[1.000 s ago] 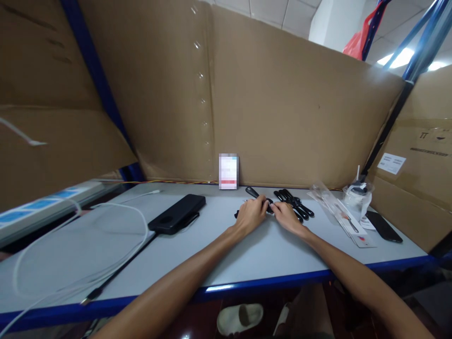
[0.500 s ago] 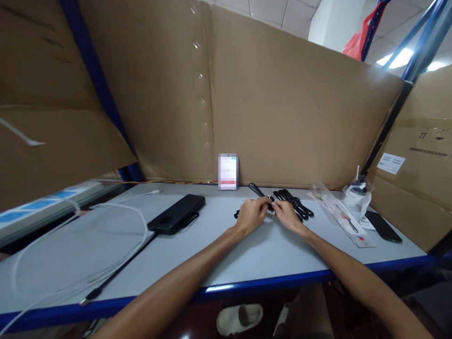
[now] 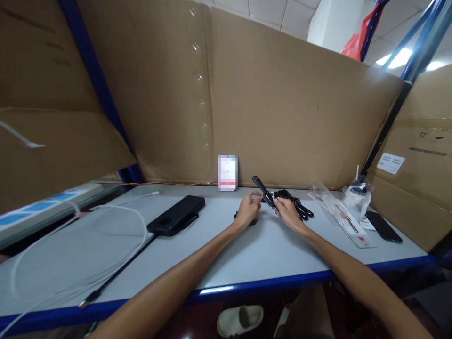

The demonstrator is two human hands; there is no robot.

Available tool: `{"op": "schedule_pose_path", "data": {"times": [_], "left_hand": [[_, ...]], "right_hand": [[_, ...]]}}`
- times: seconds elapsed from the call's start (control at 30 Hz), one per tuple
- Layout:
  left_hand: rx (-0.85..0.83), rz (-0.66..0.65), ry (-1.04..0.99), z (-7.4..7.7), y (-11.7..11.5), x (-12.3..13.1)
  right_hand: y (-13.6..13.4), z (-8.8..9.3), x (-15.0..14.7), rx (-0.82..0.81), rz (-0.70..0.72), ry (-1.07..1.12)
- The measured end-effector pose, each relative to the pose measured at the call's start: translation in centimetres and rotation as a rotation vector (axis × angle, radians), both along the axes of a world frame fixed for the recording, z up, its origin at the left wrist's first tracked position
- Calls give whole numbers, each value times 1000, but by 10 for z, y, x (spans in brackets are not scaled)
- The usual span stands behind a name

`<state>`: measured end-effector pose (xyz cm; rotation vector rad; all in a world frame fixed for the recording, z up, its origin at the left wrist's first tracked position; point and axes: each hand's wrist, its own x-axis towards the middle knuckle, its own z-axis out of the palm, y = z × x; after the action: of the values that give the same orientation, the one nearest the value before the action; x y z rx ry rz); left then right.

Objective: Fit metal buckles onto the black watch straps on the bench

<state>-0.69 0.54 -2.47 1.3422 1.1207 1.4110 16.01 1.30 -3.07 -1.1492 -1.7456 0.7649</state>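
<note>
My right hand (image 3: 286, 211) is closed around a tool with a long black handle (image 3: 259, 183). The handle slants up and to the left, and a bit of shiny metal shows near my fingers; the tool's kind is unclear. My left hand (image 3: 250, 208) is just left of it, fingers apart and curved, with nothing visible in them. Several similar black-handled tools (image 3: 305, 209) lie together on the table behind and right of my right hand. Small dark items (image 3: 236, 214) are partly hidden under my left hand.
A black power bank (image 3: 178, 214) and white cables (image 3: 143, 221) lie on the left. Flat clear packages (image 3: 344, 219), a black phone (image 3: 383, 226) and a plastic-wrapped cup (image 3: 356, 193) are on the right. A small lit screen (image 3: 228, 173) leans against the cardboard wall (image 3: 289, 108).
My left hand has let go of the black-handled tool and drawn back to the left. The tool stays in my right hand, its handle slightly higher.
</note>
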Motion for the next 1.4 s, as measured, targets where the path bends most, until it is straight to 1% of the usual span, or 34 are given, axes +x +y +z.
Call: {"op": "schedule_pose_path", "data": {"times": [0.07,0.13,0.23,0.37,0.57,0.7,0.87,1.03,1.17,1.4], "left_hand": [[-47,-124,6,-1,-2,3],[-29,-210,8,0,-5,6],[27,-236,9,3,-11,8],[8,-272,-20,3,-11,7],[57,-236,34,0,-11,7],[108,-178,54,0,-12,8],[109,-133,23,-3,-12,11],[102,-151,-18,-4,-12,12],[86,-162,-16,-3,-14,12],[7,-258,-73,-1,-14,12]], "right_hand": [[3,-4,0,2,14,46],[4,-6,0,-7,25,77],[4,-5,0,-35,38,98],[3,-4,-1,-64,57,89],[1,-3,-1,24,49,23],[-2,-1,-1,40,69,-7],[-3,-1,-3,53,62,4],[-2,-3,-3,63,47,20],[-4,-1,-3,59,37,10],[-9,5,-2,88,16,-21]]}}
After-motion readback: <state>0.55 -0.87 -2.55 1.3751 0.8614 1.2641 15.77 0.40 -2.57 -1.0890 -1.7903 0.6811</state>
